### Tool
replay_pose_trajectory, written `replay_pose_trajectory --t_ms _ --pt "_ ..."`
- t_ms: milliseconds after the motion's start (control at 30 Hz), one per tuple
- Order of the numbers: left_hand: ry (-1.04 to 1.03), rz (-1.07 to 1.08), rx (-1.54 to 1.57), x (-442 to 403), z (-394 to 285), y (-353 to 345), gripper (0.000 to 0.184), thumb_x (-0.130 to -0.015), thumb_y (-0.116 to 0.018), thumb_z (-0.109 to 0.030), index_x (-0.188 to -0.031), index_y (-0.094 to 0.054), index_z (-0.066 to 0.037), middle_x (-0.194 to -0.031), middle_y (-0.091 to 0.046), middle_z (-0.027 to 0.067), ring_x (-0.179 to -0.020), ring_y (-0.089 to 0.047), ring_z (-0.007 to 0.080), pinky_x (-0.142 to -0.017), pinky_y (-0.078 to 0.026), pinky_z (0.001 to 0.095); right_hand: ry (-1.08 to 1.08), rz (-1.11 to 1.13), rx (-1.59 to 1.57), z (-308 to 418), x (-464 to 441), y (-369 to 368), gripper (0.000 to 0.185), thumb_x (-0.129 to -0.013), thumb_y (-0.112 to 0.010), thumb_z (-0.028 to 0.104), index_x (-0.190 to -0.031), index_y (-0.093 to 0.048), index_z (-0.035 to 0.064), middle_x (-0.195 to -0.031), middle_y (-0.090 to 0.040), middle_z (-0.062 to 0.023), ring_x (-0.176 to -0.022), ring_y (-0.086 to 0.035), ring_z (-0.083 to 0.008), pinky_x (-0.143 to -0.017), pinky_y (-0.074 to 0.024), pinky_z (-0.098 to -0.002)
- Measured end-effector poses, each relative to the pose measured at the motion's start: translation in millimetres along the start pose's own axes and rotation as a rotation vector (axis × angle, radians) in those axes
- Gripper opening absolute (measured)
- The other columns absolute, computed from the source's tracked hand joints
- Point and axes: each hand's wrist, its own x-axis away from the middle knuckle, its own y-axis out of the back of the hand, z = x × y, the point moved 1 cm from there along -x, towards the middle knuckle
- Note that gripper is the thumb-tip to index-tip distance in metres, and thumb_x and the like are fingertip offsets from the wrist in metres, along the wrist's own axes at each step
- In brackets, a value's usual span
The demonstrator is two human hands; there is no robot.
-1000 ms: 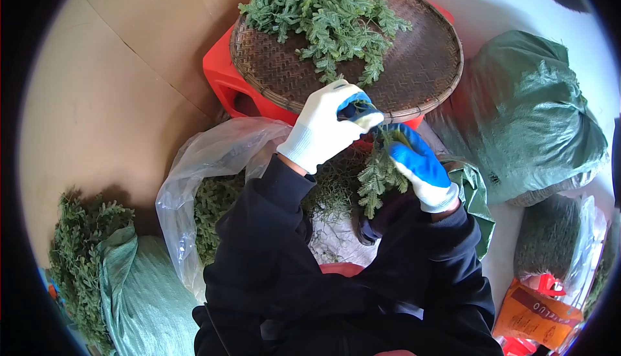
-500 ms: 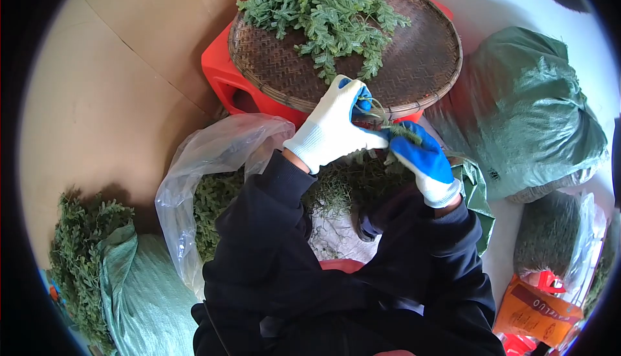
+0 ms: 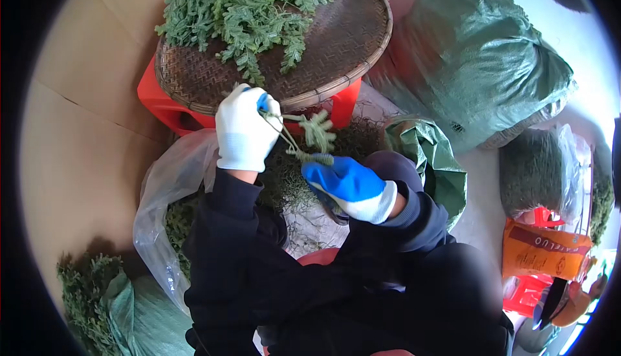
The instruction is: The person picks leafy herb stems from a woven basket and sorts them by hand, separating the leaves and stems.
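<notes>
In the head view, the left hand (image 3: 248, 123), center-left, grasps the stem end of a green sprig (image 3: 317, 131), which extends to its right. The right hand (image 3: 349, 184), near the center, pinches a leafy tip just below the sprig. Above them, the woven tray (image 3: 349, 32) holds a heap of leafy sprigs (image 3: 249, 16) at upper left.

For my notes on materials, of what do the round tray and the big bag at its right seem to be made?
Tray: probably bamboo, dark and matt; a criss-cross weave shows, with a bound rim.

Big bag: likely woven plastic, green and slightly shiny; it creases sharply and catches light.
</notes>
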Motion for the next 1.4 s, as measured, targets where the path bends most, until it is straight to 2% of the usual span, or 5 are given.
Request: replay_pose_trajectory --t_ms 367,467,633,1000,1400 --pt "0.376 -0.057 0.203 -13.6 75.8 -7.8 0.021 -0.075 -0.063 -0.015 -0.063 -0.059 0.002 -0.054 -0.054 0.0176 -0.047 -0.055 0.0276 -0.052 -0.043 0.0402 0.332 0.411 -0.236 -34.4 57.7 -7.7 0.024 -0.097 -0.048 0.025 -0.095 -0.057 0.0029 -0.077 -0.053 -0.0031 -0.065 -0.052 -0.0115 -0.056 -0.0428 -0.0281" --pt "0.57 0.047 0.366 -16.9 113.0 11.0 0.02 -0.079 -0.064 -0.012 -0.064 -0.059 0.0 -0.052 -0.048 -0.0004 -0.048 -0.042 0.0109 -0.047 -0.037 0.0325 0.735 -0.128 -0.2 -83.2 74.2 -9.0 0.023 -0.097 -0.047 0.024 -0.095 -0.057 0.0032 -0.08 -0.055 -0.0053 -0.063 -0.053 -0.0134 -0.055 -0.0429 -0.026" --pt "0.716 0.271 0.846 -16.7 46.1 16.8 0.03 -0.089 -0.061 -0.014 -0.064 -0.044 -0.012 -0.056 -0.041 -0.0038 -0.045 -0.037 0.0038 -0.042 -0.024 0.0225 0.203 -1.318 0.202 -70.7 123.5 52.5 0.022 -0.096 -0.053 0.024 -0.101 -0.059 0.0027 -0.084 -0.057 -0.0026 -0.063 -0.056 -0.0118 -0.058 -0.0447 -0.0246" --pt "0.394 0.704 1.221 -11.2 35.0 15.1 0.056 -0.097 -0.036 -0.052 -0.059 -0.038 -0.011 -0.056 -0.044 0.0021 -0.053 -0.045 0.0148 -0.054 -0.035 0.0275 -0.779 -0.767 0.883 -178.6 155.3 94.6 0.064 -0.082 -0.059 0.051 -0.123 -0.053 0.0022 -0.108 -0.06 -0.0276 -0.1 -0.06 -0.0432 -0.085 -0.0482 -0.0485" --pt "0.1 1.379 1.536 -7.0 -0.8 29.5 0.075 -0.101 -0.017 -0.052 -0.04 -0.027 -0.009 -0.039 -0.037 0.0073 -0.033 -0.04 0.0156 -0.038 -0.031 0.0241 0.379 -0.567 0.355 39.5 56.5 39.3 0.074 -0.073 -0.074 0.006 -0.137 -0.039 0.0 -0.131 -0.048 -0.0162 -0.107 -0.058 -0.027 -0.088 -0.0476 -0.0369"
